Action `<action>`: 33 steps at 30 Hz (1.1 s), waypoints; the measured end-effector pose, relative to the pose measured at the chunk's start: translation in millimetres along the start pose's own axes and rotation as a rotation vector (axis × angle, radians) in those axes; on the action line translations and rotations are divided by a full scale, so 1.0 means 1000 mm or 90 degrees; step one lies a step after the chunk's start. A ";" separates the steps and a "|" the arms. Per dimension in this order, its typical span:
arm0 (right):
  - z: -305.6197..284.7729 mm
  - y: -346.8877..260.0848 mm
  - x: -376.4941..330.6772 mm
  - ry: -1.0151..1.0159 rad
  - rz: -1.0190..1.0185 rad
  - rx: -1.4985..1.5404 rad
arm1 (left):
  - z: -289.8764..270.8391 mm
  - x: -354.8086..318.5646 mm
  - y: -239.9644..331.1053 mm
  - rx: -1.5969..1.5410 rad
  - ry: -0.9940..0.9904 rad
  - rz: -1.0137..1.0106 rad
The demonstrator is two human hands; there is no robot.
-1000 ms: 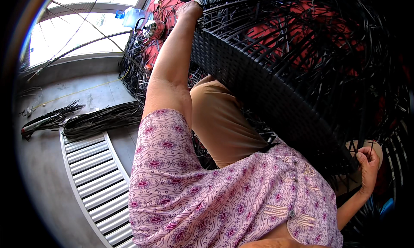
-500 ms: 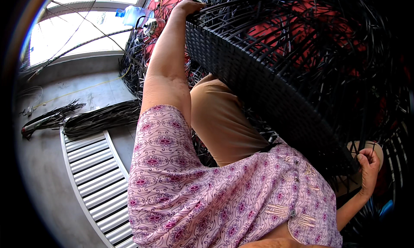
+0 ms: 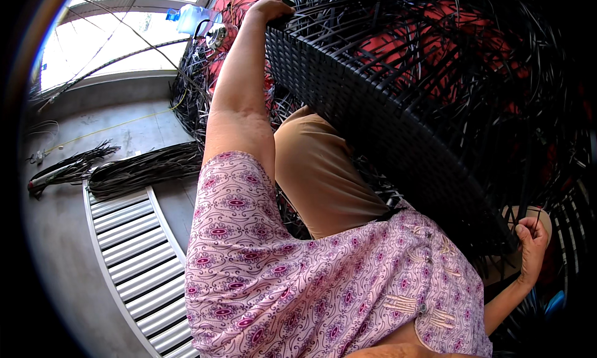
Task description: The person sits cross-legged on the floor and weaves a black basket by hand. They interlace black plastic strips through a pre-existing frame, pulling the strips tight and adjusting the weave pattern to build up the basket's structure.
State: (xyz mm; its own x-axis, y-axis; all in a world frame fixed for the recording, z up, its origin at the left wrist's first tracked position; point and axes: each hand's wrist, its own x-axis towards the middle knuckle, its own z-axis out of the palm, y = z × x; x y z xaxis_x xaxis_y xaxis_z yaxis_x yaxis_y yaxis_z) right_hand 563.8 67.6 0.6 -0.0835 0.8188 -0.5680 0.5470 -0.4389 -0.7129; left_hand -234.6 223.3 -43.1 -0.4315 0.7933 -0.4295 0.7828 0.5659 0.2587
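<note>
- While the black woven panel (image 3: 348,100) looks pretty much done along the side facing you, with a tight, even weave, I wouldn't call the whole piece finished.
- That panel runs slantwise from upper middle to lower right, just beyond your bent knee in the brown trousers (image 3: 326,177).
- Your left hand (image 3: 272,9) is over its far corner; fingertips are hidden, so I can't tell how firm that grip is.
- Your right hand (image 3: 533,243) is at the near end, thumb and fingers curled close together. Whether that grip pinches a strand or just the edge, too dark to say.
- Plenty left, I'd guess: loose black strands (image 3: 413,69) spray off the top edge over the red surface (image 3: 388,45), unwoven as far as I can see.
- Spare bundle of strips (image 3: 146,171) lies across the slatted rack (image 3: 138,258), apart from your hands.
</note>
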 end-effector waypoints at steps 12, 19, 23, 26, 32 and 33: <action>0.000 0.003 -0.002 0.012 -0.003 -0.013 | 0.031 -0.010 0.038 0.339 0.217 0.110; -0.001 0.002 -0.002 0.006 0.002 -0.010 | 0.005 0.015 -0.004 -0.045 0.043 0.053; 0.002 -0.001 -0.003 0.013 -0.005 -0.014 | 0.005 0.020 -0.023 0.071 0.287 0.077; -0.001 0.001 -0.002 -0.001 -0.001 -0.015 | -0.003 0.000 -0.017 0.107 0.213 -0.007; -0.003 0.003 -0.002 0.001 0.017 -0.024 | 0.009 -0.024 -0.003 -0.289 0.053 -0.150; -0.003 0.002 -0.004 0.006 0.021 -0.030 | 0.013 -0.043 0.015 -0.207 0.114 -0.030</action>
State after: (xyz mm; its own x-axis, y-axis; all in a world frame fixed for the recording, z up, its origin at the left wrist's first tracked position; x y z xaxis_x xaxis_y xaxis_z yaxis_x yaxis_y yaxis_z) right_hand 567.2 64.8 2.3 -0.0568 0.8075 -0.5872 0.5878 -0.4483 -0.6734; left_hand -198.1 194.9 -31.9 -0.5574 0.7753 -0.2972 0.5898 0.6216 0.5154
